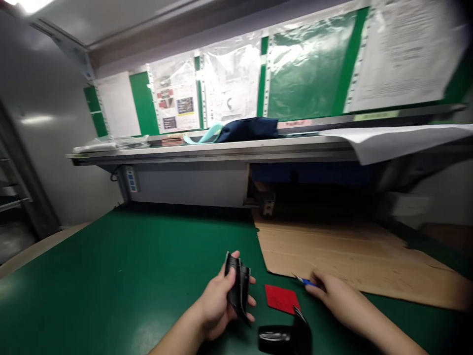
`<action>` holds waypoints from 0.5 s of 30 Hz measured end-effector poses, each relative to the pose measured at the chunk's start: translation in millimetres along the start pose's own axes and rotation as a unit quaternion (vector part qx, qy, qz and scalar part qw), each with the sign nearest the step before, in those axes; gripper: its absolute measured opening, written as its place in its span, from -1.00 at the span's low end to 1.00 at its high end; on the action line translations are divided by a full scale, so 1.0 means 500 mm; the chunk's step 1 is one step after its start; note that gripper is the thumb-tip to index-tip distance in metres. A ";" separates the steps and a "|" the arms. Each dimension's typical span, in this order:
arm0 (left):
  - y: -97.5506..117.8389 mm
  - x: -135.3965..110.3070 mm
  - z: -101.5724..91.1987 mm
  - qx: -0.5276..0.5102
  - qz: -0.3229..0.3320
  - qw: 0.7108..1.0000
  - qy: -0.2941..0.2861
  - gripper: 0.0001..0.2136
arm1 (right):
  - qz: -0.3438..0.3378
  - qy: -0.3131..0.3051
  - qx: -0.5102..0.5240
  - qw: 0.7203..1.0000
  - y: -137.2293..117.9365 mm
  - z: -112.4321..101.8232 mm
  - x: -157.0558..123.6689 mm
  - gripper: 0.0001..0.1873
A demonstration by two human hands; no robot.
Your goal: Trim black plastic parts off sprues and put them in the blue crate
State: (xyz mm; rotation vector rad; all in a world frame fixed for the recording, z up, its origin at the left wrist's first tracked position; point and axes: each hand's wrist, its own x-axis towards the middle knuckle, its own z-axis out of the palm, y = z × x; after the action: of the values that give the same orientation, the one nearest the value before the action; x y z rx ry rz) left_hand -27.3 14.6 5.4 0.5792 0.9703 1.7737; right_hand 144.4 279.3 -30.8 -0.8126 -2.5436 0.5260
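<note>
My left hand point(218, 301) is closed around a black plastic part point(238, 288), a narrow folded or channelled piece held tilted above the green mat. The thumb lies over its near side, and fingertips show past its right edge. In my right hand point(328, 291) is a small blue-handled tool point(308, 282) with a thin pointed metal tip aimed left; its exact kind I cannot make out. Between the hands lies a red square piece point(281, 298), flat on the mat. Just below it sits a glossy black curved part point(286, 335), partly cut off by the frame's bottom edge.
A cardboard sheet point(332, 251) covers the right side of the green table point(92, 276). Overhead runs a shelf point(185, 155) with a dark blue cloth pouch point(248, 129) and a white paper sheet point(391, 140) hanging over its edge. A power strip point(132, 179) is fixed at back left.
</note>
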 end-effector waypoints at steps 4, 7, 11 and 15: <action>0.007 -0.010 0.005 0.093 -0.029 0.995 -0.004 -0.61 | -0.021 -0.011 0.092 0.995 -0.099 -0.038 -0.018 -0.73; 0.008 -0.016 0.010 0.123 -0.048 0.991 -0.029 -0.64 | -0.080 -0.013 0.114 0.990 -0.160 -0.038 -0.045 -0.74; 0.017 -0.028 0.022 0.230 -0.067 0.968 -0.070 -0.62 | -0.211 -0.044 0.145 0.966 -0.212 -0.031 -0.082 -0.78; 0.024 -0.032 0.031 0.268 -0.106 0.952 -0.100 -0.61 | -0.256 -0.050 0.127 0.957 -0.232 -0.034 -0.098 -0.76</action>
State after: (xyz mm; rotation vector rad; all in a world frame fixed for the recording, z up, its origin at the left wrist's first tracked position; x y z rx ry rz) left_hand -15.7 3.1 24.9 0.9356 1.3234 1.2280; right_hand 136.3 165.1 24.2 -0.0266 -2.5617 0.7069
